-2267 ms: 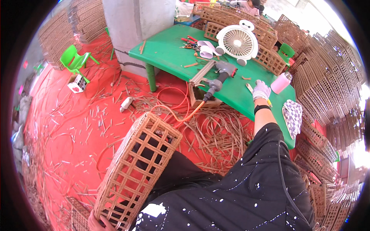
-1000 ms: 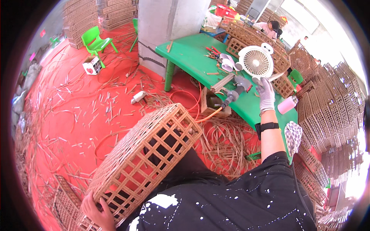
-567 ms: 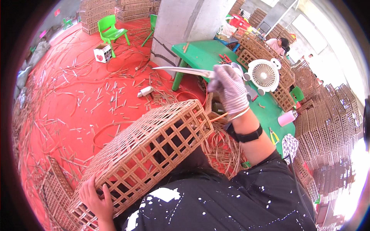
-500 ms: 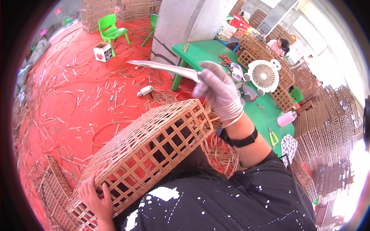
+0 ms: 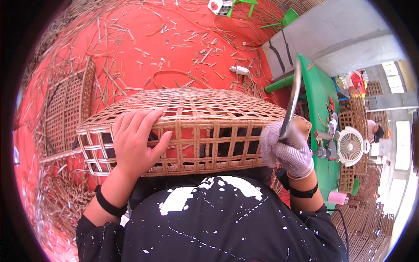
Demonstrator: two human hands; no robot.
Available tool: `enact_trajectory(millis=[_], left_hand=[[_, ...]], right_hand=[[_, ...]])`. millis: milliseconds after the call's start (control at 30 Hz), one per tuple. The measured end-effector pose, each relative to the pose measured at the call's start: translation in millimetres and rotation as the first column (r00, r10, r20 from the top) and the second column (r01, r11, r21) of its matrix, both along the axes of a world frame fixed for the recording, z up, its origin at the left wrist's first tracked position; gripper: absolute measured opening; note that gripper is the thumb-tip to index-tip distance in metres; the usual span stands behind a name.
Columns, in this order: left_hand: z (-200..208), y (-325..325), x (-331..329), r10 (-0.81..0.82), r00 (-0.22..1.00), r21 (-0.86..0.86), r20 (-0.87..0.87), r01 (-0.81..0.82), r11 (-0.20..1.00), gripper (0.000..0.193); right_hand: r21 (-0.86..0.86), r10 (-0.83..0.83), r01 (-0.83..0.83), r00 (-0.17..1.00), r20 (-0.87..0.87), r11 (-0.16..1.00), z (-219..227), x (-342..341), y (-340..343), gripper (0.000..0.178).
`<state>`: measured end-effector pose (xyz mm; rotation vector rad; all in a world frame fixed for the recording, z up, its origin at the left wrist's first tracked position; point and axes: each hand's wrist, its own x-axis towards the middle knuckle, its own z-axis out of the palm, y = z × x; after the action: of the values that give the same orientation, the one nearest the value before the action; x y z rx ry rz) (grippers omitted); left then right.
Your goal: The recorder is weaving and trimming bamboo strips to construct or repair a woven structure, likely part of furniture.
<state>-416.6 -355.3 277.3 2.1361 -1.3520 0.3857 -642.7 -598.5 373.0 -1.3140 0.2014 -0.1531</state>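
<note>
A long woven basket of brown strips lies on its side across my lap, its open-weave wall facing me. My left hand is bare and rests over the basket's near edge, fingers stretched out on the weave and thumb apart. At the basket's right end, my gloved right hand is closed around a long, pointed metal tool. The tool's slim, slightly curved blade points up and away; its handle is hidden in the striped glove.
A green table stands at the right, with a white fan and a pink bottle. Another woven panel lies at the left on the red floor, among scattered strips. A grey pillar rises behind the table.
My view has turned, and the basket now lies nearly level across it. My right hand has come down to the basket's right end, the tool tip swinging from leftward to upward.
</note>
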Motion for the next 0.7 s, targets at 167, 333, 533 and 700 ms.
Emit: enact_trajectory(millis=[167, 333, 533, 700], left_hand=[[5, 0, 1, -0.009, 1.0, -0.008, -0.006, 0.009, 1.0, 0.041], [14, -2, -1, -0.096, 0.995, 0.007, -0.024, 0.097, 0.995, 0.037], [25, -24, -20, -0.265, 0.926, -0.08, -0.269, 0.253, 0.964, 0.036], [24, -38, -22, -0.23, 0.911, -0.113, -0.341, 0.204, 0.973, 0.031]], right_hand=[[-0.676, 0.046, -0.149, 0.985, -0.168, 0.722, 23, 14, -14, 0.034], [-0.86, 0.11, -0.243, 0.97, -0.216, 0.448, 32, 24, -34, 0.032], [-0.941, 0.068, -0.267, 0.964, -0.258, 0.206, 49, 33, -39, 0.029], [-0.952, 0.071, -0.278, 0.96, -0.27, 0.131, 57, 37, -43, 0.028]])
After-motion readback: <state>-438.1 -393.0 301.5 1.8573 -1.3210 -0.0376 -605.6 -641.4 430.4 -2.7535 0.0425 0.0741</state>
